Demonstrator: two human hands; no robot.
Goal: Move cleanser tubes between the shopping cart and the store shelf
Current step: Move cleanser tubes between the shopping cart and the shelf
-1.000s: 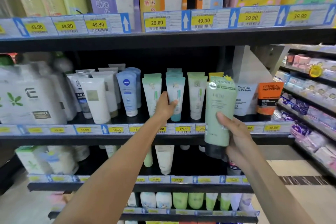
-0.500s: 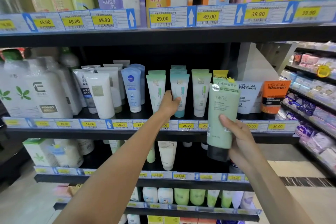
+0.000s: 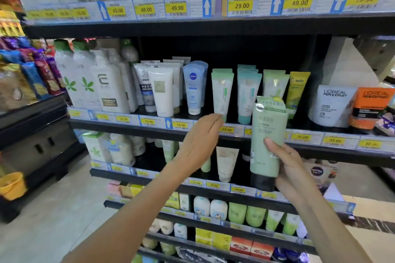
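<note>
My right hand (image 3: pixel 287 168) grips a pale green cleanser tube (image 3: pixel 267 134) with a black cap, held upright in front of the middle shelf (image 3: pixel 320 149). On that shelf stand rows of tubes: a white-and-green tube (image 3: pixel 222 89), a teal-capped tube (image 3: pixel 248 96), a light green one (image 3: pixel 275 85) and a yellow-green one (image 3: pixel 297 89). My left hand (image 3: pixel 201 141) hovers just below the white-and-green tube with its fingers relaxed and holds nothing. No shopping cart is in view.
Left on the shelf are a Nivea tube (image 3: pixel 193 87), white tubes (image 3: pixel 162 92) and big white bottles (image 3: pixel 109 89). L'Oreal boxes (image 3: pixel 333 104) stand at the right. A yellow bucket (image 3: pixel 11 186) sits low left beside a snack rack (image 3: pixel 27 83). More shelves run above and below.
My left hand has let go of the teal tube on the shelf and drawn back down and left, now open. The view has shifted left. My right hand still holds the green tube.
</note>
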